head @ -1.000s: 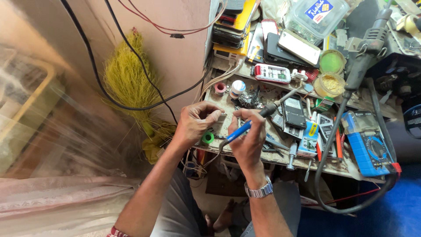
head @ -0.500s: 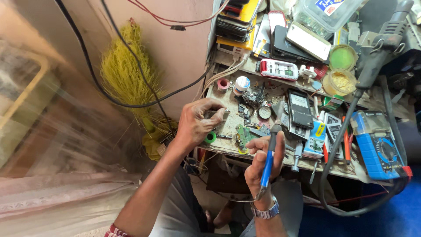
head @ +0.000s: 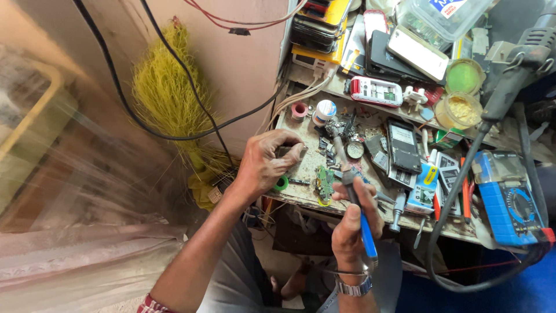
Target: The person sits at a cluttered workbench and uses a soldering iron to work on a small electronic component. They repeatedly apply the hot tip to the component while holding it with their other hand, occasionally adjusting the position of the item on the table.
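A small part (head: 288,152) is pinched in the left hand (head: 267,164); a soldering iron (head: 350,186) is gripped by the right hand (head: 354,223), above a green board (head: 324,181)

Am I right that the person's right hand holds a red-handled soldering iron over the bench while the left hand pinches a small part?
Not quite: the handle is blue, not red. In the head view the right hand grips a blue-handled soldering iron over the cluttered bench, its tip near a small green circuit board. The rest stands: the left hand pinches a small part in its fingers.
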